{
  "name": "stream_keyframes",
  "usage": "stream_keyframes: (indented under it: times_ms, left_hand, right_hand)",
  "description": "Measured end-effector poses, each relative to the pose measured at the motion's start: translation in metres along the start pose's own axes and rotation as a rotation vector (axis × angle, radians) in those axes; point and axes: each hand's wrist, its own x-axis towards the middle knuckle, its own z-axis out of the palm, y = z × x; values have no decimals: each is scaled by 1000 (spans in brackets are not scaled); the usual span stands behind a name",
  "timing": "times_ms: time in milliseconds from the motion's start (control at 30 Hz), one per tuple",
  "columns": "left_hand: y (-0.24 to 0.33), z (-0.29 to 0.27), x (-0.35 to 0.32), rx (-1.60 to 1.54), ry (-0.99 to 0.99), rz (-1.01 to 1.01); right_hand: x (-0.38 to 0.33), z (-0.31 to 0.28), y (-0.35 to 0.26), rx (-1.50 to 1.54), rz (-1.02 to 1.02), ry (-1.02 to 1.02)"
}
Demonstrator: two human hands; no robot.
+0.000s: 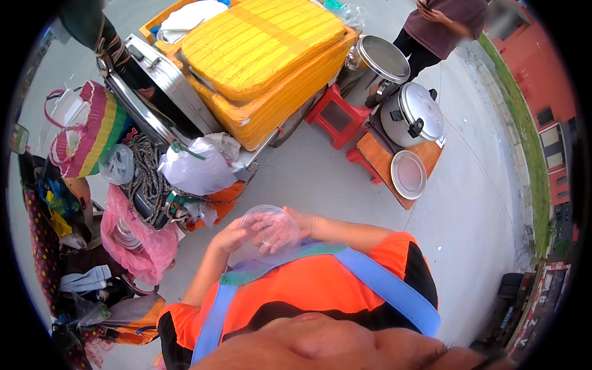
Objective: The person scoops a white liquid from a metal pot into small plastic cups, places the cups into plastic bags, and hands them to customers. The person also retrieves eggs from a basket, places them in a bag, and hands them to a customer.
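Observation:
In front of my chest I hold a clear, round plastic tub [269, 229], see-through enough that fingers show behind it. Its left side is gripped by my left hand [230, 237], fingers curled against the wall. From the other side my right hand [297, 223] holds it too, with fingers spread behind the plastic. Whether a separate lid sits on it, I cannot make out. Nothing visible is inside. A white plastic bag [196, 168] lies beyond my left hand, on the loaded cart.
A big yellow foam box [265, 49] rides on the cart ahead. Right of it stand a steel pot [370, 74] on a red stool [338, 117] and a pressure cooker [412, 114] by a wooden board [404, 176]. Bags hang left. A person [444, 28] stands far right.

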Motion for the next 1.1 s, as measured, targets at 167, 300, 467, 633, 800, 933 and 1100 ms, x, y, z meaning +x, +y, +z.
stream_keyframes:
  times_ms: [167, 300, 467, 633, 800, 933, 1100]
  left_hand:
    - [-25, 26, 173, -172, 31, -156]
    - [-27, 39, 280, -174, 120, -73]
    - [0, 35, 384, -263, 162, -58]
    - [10, 19, 466, -259, 208, -78]
    - [27, -6, 540, -215, 228, -172]
    - [57, -25, 568, -125, 274, -204]
    - [72, -49, 596, -149, 329, -173]
  right_hand:
    - [-150, 4, -51, -49, -306, 462]
    - [-244, 6, -91, -285, -436, 1043]
    - [-329, 8, -184, -764, -344, 1514]
    - [-366, 1, -389, -1634, -304, 1752]
    - [-453, -109, -555, -2173, 424, 2091]
    - [-487, -168, -611, -1652, 1082, 1874]
    - [-473, -177, -652, -1434, 1074, 1580]
